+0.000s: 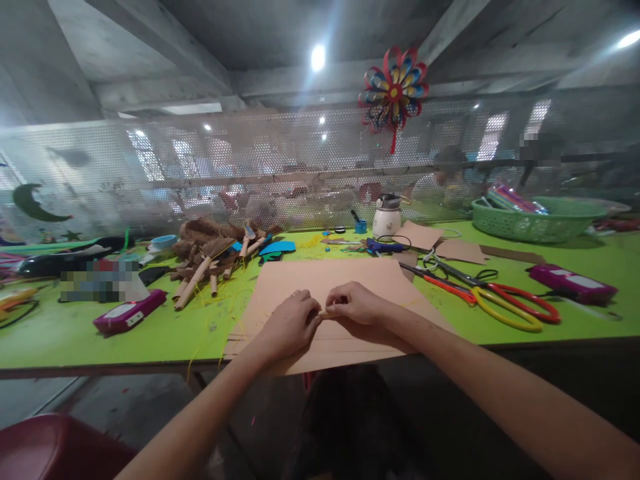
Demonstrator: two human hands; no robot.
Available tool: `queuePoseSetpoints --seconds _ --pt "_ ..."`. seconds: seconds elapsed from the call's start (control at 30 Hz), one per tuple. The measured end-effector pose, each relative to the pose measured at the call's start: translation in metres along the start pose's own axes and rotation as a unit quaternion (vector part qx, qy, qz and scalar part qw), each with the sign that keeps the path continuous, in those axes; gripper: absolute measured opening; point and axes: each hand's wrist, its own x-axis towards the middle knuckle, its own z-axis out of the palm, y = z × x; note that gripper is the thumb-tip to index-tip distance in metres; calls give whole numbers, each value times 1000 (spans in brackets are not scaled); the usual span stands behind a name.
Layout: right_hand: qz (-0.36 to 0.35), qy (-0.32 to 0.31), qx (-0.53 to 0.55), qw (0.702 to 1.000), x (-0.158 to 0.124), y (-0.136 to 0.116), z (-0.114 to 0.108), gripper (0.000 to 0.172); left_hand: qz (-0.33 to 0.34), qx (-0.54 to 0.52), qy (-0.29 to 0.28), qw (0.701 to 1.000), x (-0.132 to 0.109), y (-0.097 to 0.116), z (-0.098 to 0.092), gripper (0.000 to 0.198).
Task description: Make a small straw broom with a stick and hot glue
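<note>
Cardboard strip [324, 313], pinched in the grip of left hand [290, 325] and right hand [356, 304], was judged liable to tear if pulled unevenly.

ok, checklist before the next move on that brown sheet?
1. Hands on the work: left hand and right hand meet over the brown sheet, fingers curled: ok.
2. What they pinch between them: too small, cannot tell.
3. Sheet flat on the green table: ok.
4. Sheet fully supported: its near edge passes the table edge, not ok.
5. Blades away from hands: scissors lie apart, to the right: ok.
</note>
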Motion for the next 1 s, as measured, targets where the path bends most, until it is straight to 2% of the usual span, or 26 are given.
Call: queuePoseSetpoints --seconds 0.17,0.23,0.33,0.43,0.57,0.67,0.8,1.0 --pt "-30 21 -28 999 -3 0 -1 14 2 -5 -6 1000 1 -1 0 31" --pt "-42 10 -41 998 -9 3 -8 15 1 -9 -5 1000 2 -1 0 31" --pt "-29 -19 -49 998 -23 16 -26 19 1 -12 -5 1000 3 0 -2 30" --pt "-14 -19 -114 993 -37 33 -52 19 2 -13 -10 1000 5 1 -4 31" --pt "-3 61 -160 985 -51 40 -73 20 1 -13 -19 1000 6 3 -8 31" --pt "-30 96 -168 981 -58 31 -69 19 -5 -13 -23 1000 7 4 -8 32" --pt "-79 62 -212 972 -61 22 -47 14 -9 -8 -18 1000 7 3 -5 30" --pt "-77 101 -214 969 -62 34 -32 27 -18 -38 -8 999 9 -2 1 31"
